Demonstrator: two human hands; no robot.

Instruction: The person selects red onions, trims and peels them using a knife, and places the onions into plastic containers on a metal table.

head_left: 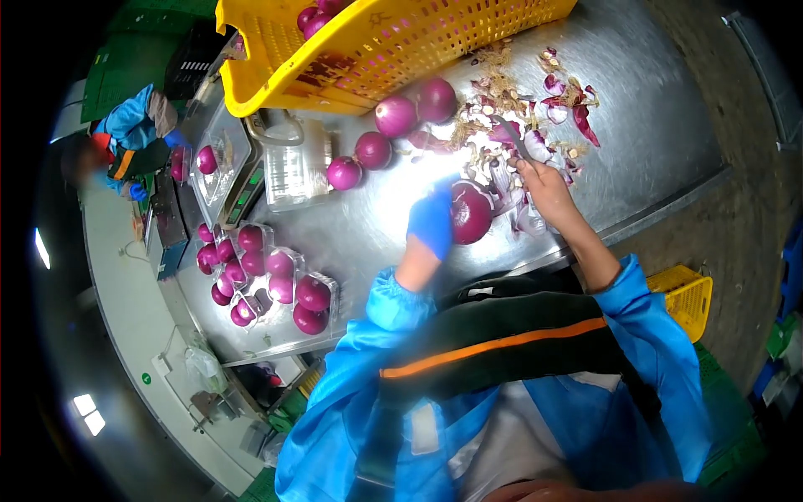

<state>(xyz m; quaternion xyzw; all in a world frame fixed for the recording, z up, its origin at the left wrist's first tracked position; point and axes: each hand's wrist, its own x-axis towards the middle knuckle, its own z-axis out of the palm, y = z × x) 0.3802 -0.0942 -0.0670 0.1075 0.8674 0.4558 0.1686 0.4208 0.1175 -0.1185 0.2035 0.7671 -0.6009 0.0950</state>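
Head view: the right hand (544, 188) is curled around a knife (513, 139) beside peel scraps (583, 124) on the counter (657, 105); the gloved left hand (431, 219) is at a red onion (472, 215) near the counter's edge, its grip impossible to tell through blur and glare.

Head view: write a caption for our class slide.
Gloved left hand beside a red onion; right hand holding a knife near peelings.

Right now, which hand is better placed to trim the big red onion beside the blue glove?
Probably the right hand: it grips what looks like a knife. The blue-gloved left hand is beside the red onion, so better placed to steady it.
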